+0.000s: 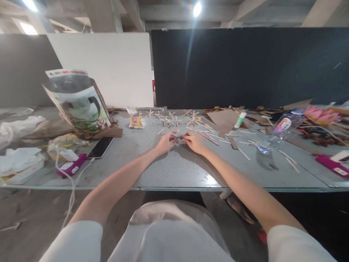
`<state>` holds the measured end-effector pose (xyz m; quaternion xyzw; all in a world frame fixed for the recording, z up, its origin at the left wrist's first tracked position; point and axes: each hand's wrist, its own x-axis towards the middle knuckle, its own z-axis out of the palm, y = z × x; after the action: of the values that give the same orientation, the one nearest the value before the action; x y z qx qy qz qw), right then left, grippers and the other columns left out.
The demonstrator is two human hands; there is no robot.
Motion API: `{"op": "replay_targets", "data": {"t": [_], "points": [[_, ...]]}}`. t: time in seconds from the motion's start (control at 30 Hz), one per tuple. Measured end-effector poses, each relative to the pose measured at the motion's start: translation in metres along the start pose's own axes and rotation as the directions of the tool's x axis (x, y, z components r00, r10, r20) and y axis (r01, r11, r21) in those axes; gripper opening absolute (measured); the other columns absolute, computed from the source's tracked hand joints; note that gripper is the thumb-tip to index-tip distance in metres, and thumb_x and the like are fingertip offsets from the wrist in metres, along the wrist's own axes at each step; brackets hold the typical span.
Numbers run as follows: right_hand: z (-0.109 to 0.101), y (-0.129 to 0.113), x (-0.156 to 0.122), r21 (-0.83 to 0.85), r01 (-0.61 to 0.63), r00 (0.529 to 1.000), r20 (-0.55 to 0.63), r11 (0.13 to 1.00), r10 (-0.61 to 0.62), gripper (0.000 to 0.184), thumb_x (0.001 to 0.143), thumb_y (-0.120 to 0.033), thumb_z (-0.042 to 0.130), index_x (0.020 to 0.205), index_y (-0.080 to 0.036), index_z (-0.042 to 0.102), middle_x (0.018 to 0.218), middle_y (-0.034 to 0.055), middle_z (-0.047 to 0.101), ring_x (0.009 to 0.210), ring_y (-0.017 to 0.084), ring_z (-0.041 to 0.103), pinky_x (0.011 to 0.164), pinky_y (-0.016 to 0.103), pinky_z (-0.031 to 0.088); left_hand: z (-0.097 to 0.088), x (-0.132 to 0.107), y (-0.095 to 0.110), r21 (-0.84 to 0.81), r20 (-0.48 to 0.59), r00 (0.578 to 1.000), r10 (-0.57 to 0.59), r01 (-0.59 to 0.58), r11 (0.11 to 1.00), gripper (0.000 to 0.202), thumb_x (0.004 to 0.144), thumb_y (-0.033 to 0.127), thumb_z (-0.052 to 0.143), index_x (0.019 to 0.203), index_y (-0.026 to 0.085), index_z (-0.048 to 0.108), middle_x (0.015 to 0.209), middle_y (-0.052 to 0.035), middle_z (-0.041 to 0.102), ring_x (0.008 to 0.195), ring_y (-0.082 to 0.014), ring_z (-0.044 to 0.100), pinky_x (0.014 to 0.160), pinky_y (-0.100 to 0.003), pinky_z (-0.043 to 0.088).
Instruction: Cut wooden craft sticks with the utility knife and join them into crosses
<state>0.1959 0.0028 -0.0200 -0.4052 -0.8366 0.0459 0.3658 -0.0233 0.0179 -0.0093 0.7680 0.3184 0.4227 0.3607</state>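
Note:
Above the middle of the table, my left hand [165, 142] is closed, its fingertips pinched around a short pale stick [177, 132]. Close beside it, my right hand [194, 142] is also closed, thumb and finger pressed together at a small dark piece too tiny to name. The fingertips of both hands nearly meet. Just beyond them stand several star-shaped pieces [172, 119] made of pale sticks. Loose flat sticks [201, 129] lie scattered to the right of my right hand, along with a reddish patterned strip [208, 138].
Rightward are a glue stick [240, 120], brown cardboard [222, 119], a clear plastic bottle [283, 125] and a pink flower [321, 115]. Leftward are a small yellow packet [137, 122], a phone [100, 147], a magenta cabled device [72, 166] and a tall printed box [84, 105]. A partition [245, 69] rises behind.

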Motion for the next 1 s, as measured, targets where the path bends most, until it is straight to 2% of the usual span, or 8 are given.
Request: {"op": "replay_targets", "data": {"t": [0.1,0.17,0.33,0.47,0.6,0.77,0.9,1.0], "points": [[0.001,-0.001,0.0,-0.004,-0.002,1.0,-0.001,1.0,0.002,0.03,0.103,-0.03,0.057,0.123,-0.028,0.078,0.099,0.0083,0.069,0.086,0.021,0.064,0.079,0.033,0.049,0.0,0.002,-0.001,-0.034,0.014,0.999,-0.039,0.04,0.999,0.041,0.081,0.009,0.059,0.121,0.016,0.06,0.07,0.0006,0.07,0.071,-0.0148,0.068,0.077,-0.029,0.051],[0.001,-0.002,0.0,-0.001,-0.001,1.0,0.0,1.0,0.001,0.029,0.103,-0.03,0.057,0.123,-0.028,0.078,0.1,0.0084,0.069,0.085,0.021,0.064,0.08,0.033,0.049,0.001,0.002,-0.002,-0.076,0.032,0.998,-0.059,0.061,0.995,0.054,0.078,0.007,0.056,0.132,0.016,0.056,0.066,0.0034,0.067,0.065,-0.0137,0.066,0.073,-0.028,0.05],[0.0,-0.005,-0.002,0.018,0.016,1.0,0.02,1.0,-0.016,0.03,0.103,-0.027,0.056,0.123,-0.027,0.078,0.103,0.0087,0.068,0.089,0.021,0.065,0.086,0.035,0.05,0.003,-0.001,-0.003,-0.189,0.113,0.993,-0.041,0.062,0.98,0.085,0.08,0.011,0.056,0.16,0.019,0.029,0.062,0.0078,0.061,0.055,-0.0108,0.058,0.064,-0.025,0.047],[0.0,-0.005,-0.003,0.005,0.037,0.999,0.035,0.999,-0.037,0.031,0.103,-0.024,0.055,0.123,-0.027,0.078,0.101,0.0089,0.066,0.091,0.022,0.065,0.088,0.037,0.051,0.003,-0.004,-0.002,-0.144,0.162,0.986,-0.044,0.067,0.987,0.077,0.081,0.013,0.055,0.156,0.018,0.037,0.063,0.0063,0.061,0.057,-0.0114,0.057,0.063,-0.025,0.046],[0.001,-0.005,-0.003,0.009,0.039,0.998,0.052,0.999,-0.039,0.03,0.103,-0.025,0.056,0.123,-0.027,0.078,0.103,0.0095,0.066,0.092,0.023,0.065,0.089,0.039,0.051,0.002,-0.004,-0.002,-0.1,0.146,0.988,-0.042,0.057,0.993,0.07,0.082,0.01,0.052,0.151,0.019,0.045,0.058,0.0085,0.051,0.054,-0.0111,0.052,0.058,-0.022,0.041],[-0.001,-0.008,-0.001,0.026,0.031,0.998,0.049,0.999,-0.033,0.029,0.103,-0.027,0.056,0.121,-0.025,0.079,0.102,0.0095,0.066,0.092,0.022,0.065,0.089,0.037,0.051,0.004,-0.003,-0.003,-0.101,0.114,0.993,-0.017,0.029,0.994,0.078,0.083,0.009,0.054,0.158,0.022,0.04,0.057,0.0111,0.042,0.051,-0.0091,0.042,0.057,-0.022,0.037],[-0.004,-0.009,0.0,0.023,0.026,0.999,0.028,0.999,-0.026,0.03,0.104,-0.028,0.055,0.122,-0.024,0.078,0.1,0.009,0.066,0.088,0.02,0.064,0.084,0.034,0.05,0.005,0.002,-0.009,-0.171,0.039,0.997,-0.061,0.067,0.983,0.08,0.084,0.009,0.052,0.162,0.018,0.032,0.058,0.0099,0.053,0.053,-0.0091,0.045,0.06,-0.022,0.038],[-0.005,-0.008,0.001,0.014,0.029,0.999,0.018,0.999,-0.029,0.029,0.104,-0.029,0.055,0.123,-0.025,0.077,0.099,0.0082,0.067,0.086,0.02,0.063,0.08,0.031,0.049,0.004,0.006,-0.013,-0.198,0.003,0.992,-0.127,0.125,0.972,0.069,0.083,0.01,0.052,0.151,0.011,0.045,0.06,0.0053,0.062,0.053,-0.0102,0.05,0.058,-0.023,0.039]]}}
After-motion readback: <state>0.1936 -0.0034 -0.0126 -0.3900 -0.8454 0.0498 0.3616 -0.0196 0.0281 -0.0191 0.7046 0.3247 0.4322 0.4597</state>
